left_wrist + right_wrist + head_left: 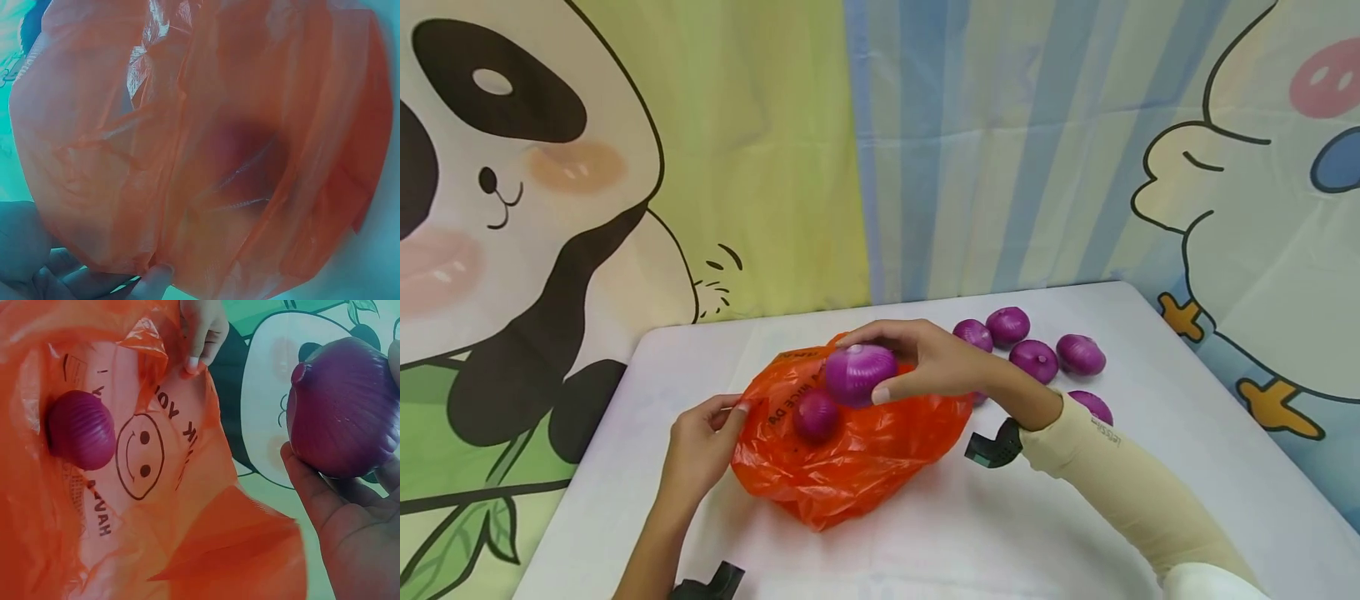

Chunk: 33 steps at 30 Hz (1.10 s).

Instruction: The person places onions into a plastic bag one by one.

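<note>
Our left hand [703,442] pinches the left-hand edge of the orange bag [857,479], which lies spread on the worktop [1000,542], in from its far edge. Our right hand [928,358] grips the held onion [856,373] with fingers and thumb about its sides, over the bag. A smaller onion [815,415] lies against the orange film, seemingly within the bag's mouth. At least six loose onions [1034,361] lie to the bag's right, towards the far right corner of the worktop, one of them partly hidden by our right arm.

As we read it, the step is setting the held onion inside the bag. We do well to hold the pinched edge up and slightly outward, so the thin film cannot fold across the way in. We should lower the onion beside the smaller one rather than drop it, since its round, glossy skin may roll. Letting go only once it rests on the film, we should lift our fingers clear without dragging the bag along.
</note>
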Available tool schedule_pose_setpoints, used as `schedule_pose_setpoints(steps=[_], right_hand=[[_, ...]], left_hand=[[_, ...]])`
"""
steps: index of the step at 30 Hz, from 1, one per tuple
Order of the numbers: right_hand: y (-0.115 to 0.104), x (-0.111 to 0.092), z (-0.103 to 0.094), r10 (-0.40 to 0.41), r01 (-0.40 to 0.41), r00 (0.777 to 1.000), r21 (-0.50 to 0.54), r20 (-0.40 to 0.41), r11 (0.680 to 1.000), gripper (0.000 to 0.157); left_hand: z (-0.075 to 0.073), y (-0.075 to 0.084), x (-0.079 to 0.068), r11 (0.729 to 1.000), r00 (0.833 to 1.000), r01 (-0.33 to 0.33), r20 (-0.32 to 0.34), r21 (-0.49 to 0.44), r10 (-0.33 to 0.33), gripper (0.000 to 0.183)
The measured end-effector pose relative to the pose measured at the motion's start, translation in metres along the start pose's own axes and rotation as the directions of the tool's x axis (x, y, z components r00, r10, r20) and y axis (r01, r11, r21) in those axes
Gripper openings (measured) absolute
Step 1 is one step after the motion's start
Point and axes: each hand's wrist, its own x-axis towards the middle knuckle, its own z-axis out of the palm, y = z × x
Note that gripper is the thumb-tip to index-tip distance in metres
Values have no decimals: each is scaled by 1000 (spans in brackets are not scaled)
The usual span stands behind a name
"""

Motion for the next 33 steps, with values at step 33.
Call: schedule_pose_setpoints(steps=[33], right_hand=[[34, 47, 19, 178, -150, 977, -220, 114, 964, 55]], left_hand=[[-2, 4, 0, 999, 999, 32, 0, -14, -32, 30]])
